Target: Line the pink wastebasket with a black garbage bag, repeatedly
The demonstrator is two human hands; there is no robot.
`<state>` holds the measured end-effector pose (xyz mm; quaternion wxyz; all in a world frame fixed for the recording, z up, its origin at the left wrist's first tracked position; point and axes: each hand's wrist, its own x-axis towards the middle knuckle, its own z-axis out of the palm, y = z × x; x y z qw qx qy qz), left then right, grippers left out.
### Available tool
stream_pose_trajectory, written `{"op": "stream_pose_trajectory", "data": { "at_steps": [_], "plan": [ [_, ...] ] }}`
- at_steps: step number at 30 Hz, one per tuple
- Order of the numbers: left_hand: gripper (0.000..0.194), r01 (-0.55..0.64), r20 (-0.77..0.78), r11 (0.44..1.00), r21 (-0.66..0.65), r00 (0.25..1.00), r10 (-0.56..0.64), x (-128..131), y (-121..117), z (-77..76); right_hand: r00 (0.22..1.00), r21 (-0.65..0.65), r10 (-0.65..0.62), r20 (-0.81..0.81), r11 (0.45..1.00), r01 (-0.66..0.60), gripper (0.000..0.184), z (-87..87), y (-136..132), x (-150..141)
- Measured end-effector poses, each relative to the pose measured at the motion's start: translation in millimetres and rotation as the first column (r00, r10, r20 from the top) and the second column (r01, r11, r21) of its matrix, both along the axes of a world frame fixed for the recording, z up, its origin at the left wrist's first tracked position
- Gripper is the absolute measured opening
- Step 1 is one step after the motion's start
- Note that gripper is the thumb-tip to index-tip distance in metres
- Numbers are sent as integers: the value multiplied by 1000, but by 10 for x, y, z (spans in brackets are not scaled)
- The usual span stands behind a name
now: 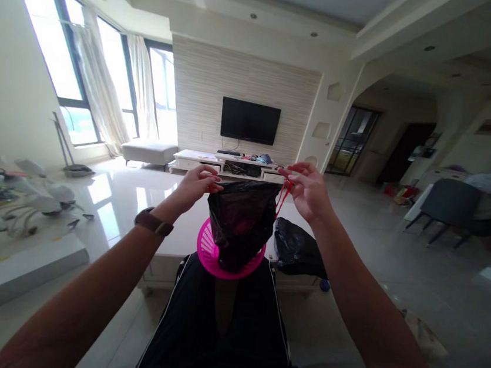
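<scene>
A black plastic bag (241, 219) hangs stretched between my two hands, its lower part in front of or inside a pink slotted basket (207, 242); I cannot tell which. My left hand (194, 189), with a dark watch on the wrist, pinches the bag's upper left edge. Up at the other top corner, my right hand (309, 191) grips the bag's red drawstring (285, 197), which dangles in a loop. The basket sits at the near edge of a white table (179, 224), just above my knees. Another black bag (298, 249) lies crumpled on the table at right.
A white box (32, 266) and a cluttered heap (43, 202) are on the floor at left. Beyond the table stand a low TV cabinet (190, 160) and a wall television (250, 121). At right, a person (488, 191) is near a dark chair (454, 202).
</scene>
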<state>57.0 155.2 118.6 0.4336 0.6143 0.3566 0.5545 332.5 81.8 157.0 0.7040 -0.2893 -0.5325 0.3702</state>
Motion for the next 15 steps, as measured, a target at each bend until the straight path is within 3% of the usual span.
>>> {"op": "stream_pose_trajectory", "data": {
  "at_steps": [6, 11, 15],
  "plan": [
    [19, 57, 202, 994, -91, 979, -37, 168, 194, 366, 987, -124, -60, 152, 989, 79, 31, 17, 428, -159],
    [17, 31, 78, 995, -93, 997, -24, 213, 118, 548, 901, -162, -72, 427, 975, 155, 29, -174, 516, -235],
    [18, 51, 25, 994, -95, 998, -49, 155, -12, 683, 858, -173, -36, 512, 974, 143, 30, -265, 517, -270]
  ]
}}
